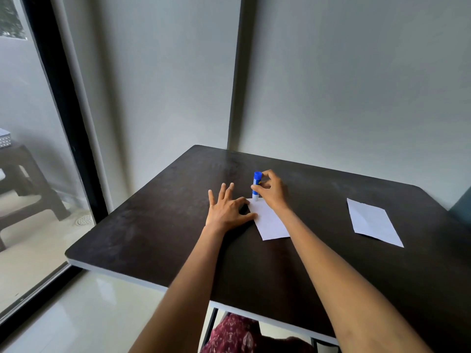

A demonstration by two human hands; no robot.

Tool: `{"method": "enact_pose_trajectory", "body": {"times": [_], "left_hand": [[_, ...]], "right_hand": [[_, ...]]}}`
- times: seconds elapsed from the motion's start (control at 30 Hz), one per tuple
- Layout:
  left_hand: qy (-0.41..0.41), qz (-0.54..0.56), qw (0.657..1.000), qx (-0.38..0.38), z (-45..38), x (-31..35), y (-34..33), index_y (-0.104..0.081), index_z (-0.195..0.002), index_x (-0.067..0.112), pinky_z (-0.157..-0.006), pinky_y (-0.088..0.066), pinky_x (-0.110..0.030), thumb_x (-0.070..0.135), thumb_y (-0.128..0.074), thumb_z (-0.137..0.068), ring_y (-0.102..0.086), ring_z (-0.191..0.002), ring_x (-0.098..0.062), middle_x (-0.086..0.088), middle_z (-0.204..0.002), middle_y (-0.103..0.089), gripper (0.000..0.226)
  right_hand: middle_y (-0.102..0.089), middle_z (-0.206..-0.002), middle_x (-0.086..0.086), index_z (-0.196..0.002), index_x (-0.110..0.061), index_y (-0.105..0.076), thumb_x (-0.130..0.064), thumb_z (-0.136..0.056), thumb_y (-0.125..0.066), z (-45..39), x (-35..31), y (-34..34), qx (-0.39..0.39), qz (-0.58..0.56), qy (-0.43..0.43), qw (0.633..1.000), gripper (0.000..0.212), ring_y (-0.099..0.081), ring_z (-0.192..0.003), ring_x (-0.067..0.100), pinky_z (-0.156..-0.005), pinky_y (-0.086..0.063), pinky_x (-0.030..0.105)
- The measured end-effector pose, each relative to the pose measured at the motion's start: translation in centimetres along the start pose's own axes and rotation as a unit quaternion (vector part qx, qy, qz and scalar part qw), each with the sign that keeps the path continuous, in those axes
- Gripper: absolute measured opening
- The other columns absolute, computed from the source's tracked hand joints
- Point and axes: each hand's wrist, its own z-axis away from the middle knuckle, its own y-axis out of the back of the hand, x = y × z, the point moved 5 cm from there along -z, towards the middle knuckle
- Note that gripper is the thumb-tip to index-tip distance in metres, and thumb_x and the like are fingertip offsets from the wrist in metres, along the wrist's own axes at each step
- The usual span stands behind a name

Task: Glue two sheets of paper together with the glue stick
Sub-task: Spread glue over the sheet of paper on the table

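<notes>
A small white sheet of paper (pixel 270 221) lies near the middle of the dark table (pixel 163 225). My left hand (pixel 227 208) presses flat on the table with the thumb and a finger on the sheet's left edge, fingers spread. My right hand (pixel 271 190) grips a blue and white glue stick (pixel 256 185) upright, its lower tip touching the sheet's far corner. A second white sheet (pixel 370 221) lies apart on the right side of the table.
The table stands against a grey wall, with its left and near edges close by. A glass door is at the left, with a dark stool (pixel 25 189) beyond it. Red patterned fabric (pixel 237 335) shows under the near table edge.
</notes>
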Motion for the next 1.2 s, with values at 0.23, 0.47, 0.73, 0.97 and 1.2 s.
{"method": "enact_pose_trajectory", "body": {"times": [0.23,0.47,0.73,0.97,1.2], "left_hand": [[0.002,-0.001,1.000,-0.005,0.0,0.0,0.0,-0.051,-0.127,0.041,-0.113,0.011,-0.059,0.072,-0.045,-0.080,0.009,-0.149,-0.026,-0.006,-0.161,-0.005,0.056],[0.001,-0.005,1.000,-0.008,0.0,0.0,0.1,-0.051,-0.128,0.041,-0.113,0.012,-0.059,0.072,-0.044,-0.080,0.008,-0.149,-0.026,-0.005,-0.161,-0.005,0.057],[-0.003,0.003,1.000,0.001,-0.1,-0.1,0.2,-0.052,-0.126,0.041,-0.113,0.013,-0.058,0.071,-0.046,-0.079,0.007,-0.149,-0.025,-0.005,-0.161,-0.007,0.056],[0.007,0.132,0.991,0.016,0.0,-0.2,0.9,-0.056,-0.122,0.040,-0.116,0.008,-0.054,0.058,-0.057,-0.083,0.003,-0.150,-0.021,-0.003,-0.160,-0.014,0.043],[0.000,0.210,0.958,0.196,0.0,1.1,3.0,-0.064,-0.114,0.024,-0.110,-0.021,-0.039,0.033,-0.070,-0.080,-0.040,-0.131,-0.019,-0.002,-0.137,-0.047,0.036]], "right_hand": [[-0.074,-0.094,0.004,-0.097,-0.019,-0.057,-0.028,-0.076,-0.074,-0.6,2.5,3.3,0.036,0.025,-0.038,0.998,0.028,-0.068,-0.089,0.026,-0.078,-0.055,0.041],[-0.073,-0.094,0.003,-0.100,-0.017,-0.056,-0.030,-0.078,-0.073,-0.5,3.5,4.6,0.068,-0.004,-0.039,0.997,0.030,-0.067,-0.085,0.022,-0.071,-0.051,0.035],[-0.068,-0.089,-0.001,-0.101,-0.014,-0.054,-0.030,-0.080,-0.069,0.8,4.1,5.3,0.141,-0.098,-0.103,0.980,0.031,-0.064,-0.088,0.025,-0.067,-0.041,0.029],[-0.067,-0.102,0.010,-0.100,-0.015,-0.048,-0.020,-0.085,-0.068,2.6,4.8,4.3,0.145,-0.279,-0.109,0.943,0.026,-0.068,-0.084,0.025,-0.074,-0.056,0.038],[-0.062,-0.102,0.008,-0.107,-0.008,-0.049,-0.013,-0.087,-0.064,2.1,4.9,4.7,0.146,-0.335,-0.100,0.925,0.025,-0.065,-0.090,0.021,-0.065,-0.053,0.020]]}}
